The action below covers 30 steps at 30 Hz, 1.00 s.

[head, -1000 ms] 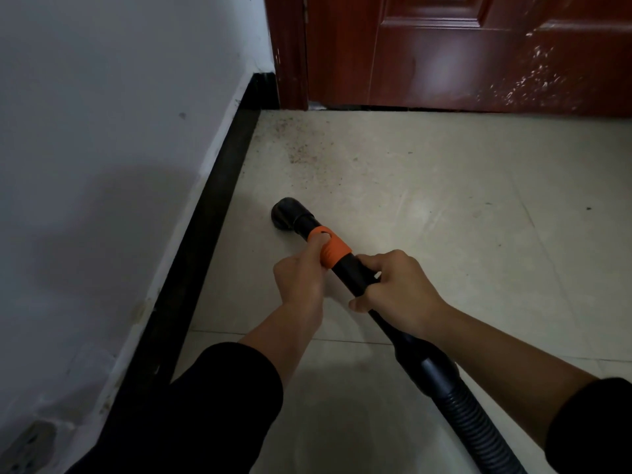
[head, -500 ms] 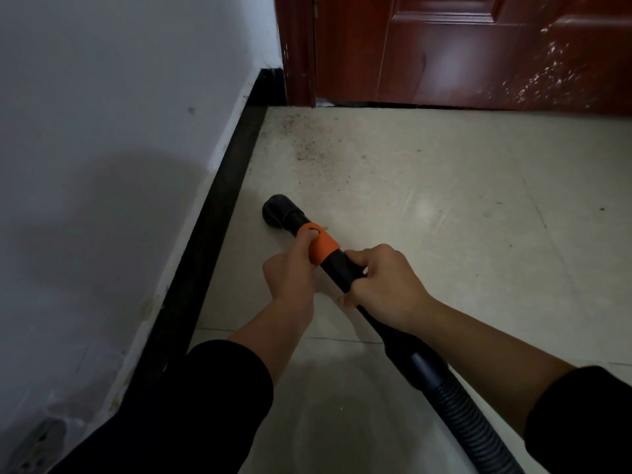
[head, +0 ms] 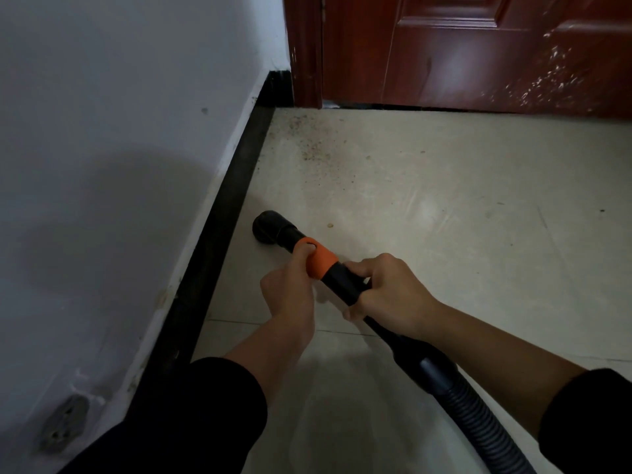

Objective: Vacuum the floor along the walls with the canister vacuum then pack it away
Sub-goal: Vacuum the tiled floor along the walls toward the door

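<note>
Edge-vacuuming step. Your left grip (head: pixel 290 295) pinches the orange collar (head: pixel 321 260); your right grip (head: pixel 393 299) wraps the wand (head: pixel 342 282). Next, probably: push the nozzle (head: pixel 268 225) toward the upper-centre debris (head: pixel 311 152).

Glossy wooden door (head: pixel 478 53), ribbed plastic hose (head: pixel 478 429)
</note>
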Each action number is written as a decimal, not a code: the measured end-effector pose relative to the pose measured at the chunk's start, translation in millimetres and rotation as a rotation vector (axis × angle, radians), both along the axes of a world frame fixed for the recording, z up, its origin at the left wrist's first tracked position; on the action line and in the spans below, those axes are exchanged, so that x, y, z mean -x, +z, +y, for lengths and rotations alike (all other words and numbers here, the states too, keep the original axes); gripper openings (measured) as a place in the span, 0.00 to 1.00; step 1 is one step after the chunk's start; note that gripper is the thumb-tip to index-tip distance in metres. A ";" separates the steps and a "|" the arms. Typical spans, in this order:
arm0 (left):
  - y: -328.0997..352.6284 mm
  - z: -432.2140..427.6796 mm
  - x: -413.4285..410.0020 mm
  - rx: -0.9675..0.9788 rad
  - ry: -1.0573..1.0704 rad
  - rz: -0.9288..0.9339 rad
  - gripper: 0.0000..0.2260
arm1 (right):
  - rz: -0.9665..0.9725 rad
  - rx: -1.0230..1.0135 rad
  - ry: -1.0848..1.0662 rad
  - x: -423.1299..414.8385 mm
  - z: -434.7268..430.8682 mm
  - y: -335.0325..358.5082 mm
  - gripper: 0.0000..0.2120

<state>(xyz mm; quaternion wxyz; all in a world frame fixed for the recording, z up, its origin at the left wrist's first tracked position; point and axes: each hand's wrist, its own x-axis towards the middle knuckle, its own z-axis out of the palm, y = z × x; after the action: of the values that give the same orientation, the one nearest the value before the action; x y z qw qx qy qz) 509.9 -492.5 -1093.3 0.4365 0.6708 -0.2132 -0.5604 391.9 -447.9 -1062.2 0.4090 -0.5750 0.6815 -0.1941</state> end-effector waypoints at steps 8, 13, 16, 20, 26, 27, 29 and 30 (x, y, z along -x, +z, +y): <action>1.5 23.4 -1.4 -0.007 -0.015 0.018 0.11 | 0.023 -0.013 0.062 5.0 20.0 8.7 0.15; 2.8 35.2 -0.5 -0.031 -0.025 0.034 0.09 | 0.083 -0.020 0.110 11.4 31.2 12.3 0.15; 3.0 39.4 4.5 -0.047 -0.056 0.047 0.09 | 0.116 -0.012 0.112 16.7 38.6 13.7 0.15; 3.2 39.6 14.2 -0.065 -0.146 0.061 0.12 | 0.161 -0.005 0.072 28.2 46.2 13.5 0.15; 5.1 41.9 36.4 -0.083 -0.252 0.081 0.10 | 0.187 0.005 0.012 48.0 59.3 14.4 0.15; 5.0 42.6 39.9 -0.081 -0.261 0.081 0.09 | 0.198 0.010 0.004 50.8 61.2 13.4 0.14; 5.8 44.6 49.3 -0.081 -0.282 0.084 0.10 | 0.225 0.022 -0.020 58.2 66.4 12.0 0.12; 5.9 45.4 55.0 -0.084 -0.292 0.091 0.10 | 0.239 0.026 -0.036 62.7 69.2 11.6 0.11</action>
<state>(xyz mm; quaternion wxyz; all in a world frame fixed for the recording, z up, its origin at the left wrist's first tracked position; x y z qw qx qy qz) 454.8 -447.1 -1087.4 0.3312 0.6244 -0.2648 -0.6560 329.3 -378.6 -1050.5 0.3137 -0.5869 0.7331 -0.1404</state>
